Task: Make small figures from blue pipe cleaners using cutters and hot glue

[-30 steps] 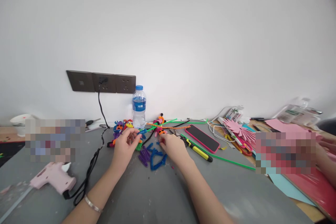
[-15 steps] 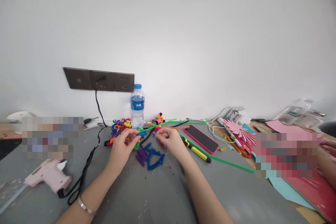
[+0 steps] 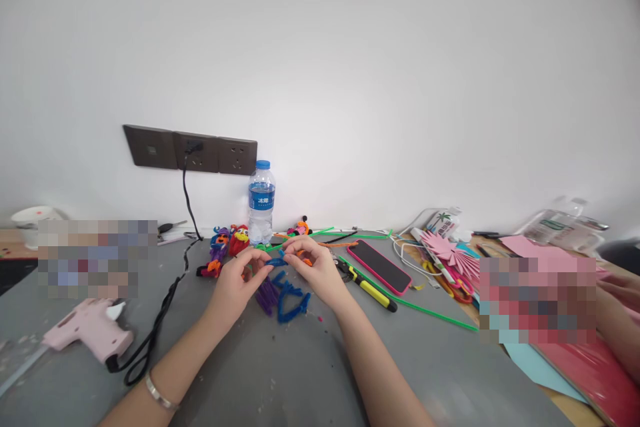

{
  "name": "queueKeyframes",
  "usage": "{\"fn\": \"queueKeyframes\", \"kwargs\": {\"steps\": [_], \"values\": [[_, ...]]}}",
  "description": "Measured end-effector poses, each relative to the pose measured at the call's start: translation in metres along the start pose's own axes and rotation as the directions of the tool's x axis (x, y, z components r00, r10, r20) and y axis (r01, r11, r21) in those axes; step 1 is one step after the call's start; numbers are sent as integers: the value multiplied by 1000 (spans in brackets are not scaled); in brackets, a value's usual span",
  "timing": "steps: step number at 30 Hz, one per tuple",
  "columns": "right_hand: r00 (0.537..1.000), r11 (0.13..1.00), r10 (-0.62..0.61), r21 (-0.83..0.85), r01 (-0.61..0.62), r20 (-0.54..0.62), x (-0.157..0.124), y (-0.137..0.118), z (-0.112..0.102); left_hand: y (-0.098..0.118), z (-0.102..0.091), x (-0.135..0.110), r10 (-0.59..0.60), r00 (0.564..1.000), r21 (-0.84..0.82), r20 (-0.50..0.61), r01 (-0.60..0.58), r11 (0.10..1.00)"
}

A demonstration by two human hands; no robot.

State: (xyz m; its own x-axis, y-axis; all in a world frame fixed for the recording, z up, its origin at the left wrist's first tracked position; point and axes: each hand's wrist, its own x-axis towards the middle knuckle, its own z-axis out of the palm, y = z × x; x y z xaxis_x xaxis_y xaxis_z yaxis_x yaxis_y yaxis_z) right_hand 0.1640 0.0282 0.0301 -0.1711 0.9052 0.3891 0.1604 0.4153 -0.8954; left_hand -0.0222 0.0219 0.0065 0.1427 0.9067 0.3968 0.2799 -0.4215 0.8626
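Between both hands is a short blue pipe cleaner [image 3: 277, 261]. My left hand [image 3: 243, 280] pinches its left part, and my right hand [image 3: 316, 273] grips the other end between thumb and fingertips. Just below, on the grey table [image 3: 280, 373], lie bent blue pipe cleaners [image 3: 294, 305] in a loop shape and a bundle of purple pipe cleaners [image 3: 267, 295]. Colourful pipe-cleaner figures [image 3: 220, 247] stand behind my left hand. Another small orange and black figure [image 3: 302, 227] is behind my right hand.
A water bottle [image 3: 262, 203] stands against the wall. To the right lie a phone [image 3: 379, 267], a yellow-handled tool [image 3: 373, 291] and a long green pipe cleaner [image 3: 435, 313]. A pink glue gun [image 3: 90, 332] with its black cord is at left. Another person's hand [image 3: 623, 300] shows at far right.
My right hand has moved left towards my left hand, and the fingertips now meet closely around the blue pipe cleaner. The view has shifted slightly.
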Motion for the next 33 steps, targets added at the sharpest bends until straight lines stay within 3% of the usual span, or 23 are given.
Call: {"fn": "queueKeyframes", "kwargs": {"steps": [7,13,33], "values": [[998,999,-10,-31,12,59,0,-3,-2,-1,-1,0,46,999,32,-18,-45,998],[995,1000,-16,28,13,95,-2,-5,0,4,-1,-2,95,995,-62,-31,-96,993],[995,998,-67,5,67,76,-3,-6,7,3,1,-4,-25,998,-176,-64,14,984]]}}
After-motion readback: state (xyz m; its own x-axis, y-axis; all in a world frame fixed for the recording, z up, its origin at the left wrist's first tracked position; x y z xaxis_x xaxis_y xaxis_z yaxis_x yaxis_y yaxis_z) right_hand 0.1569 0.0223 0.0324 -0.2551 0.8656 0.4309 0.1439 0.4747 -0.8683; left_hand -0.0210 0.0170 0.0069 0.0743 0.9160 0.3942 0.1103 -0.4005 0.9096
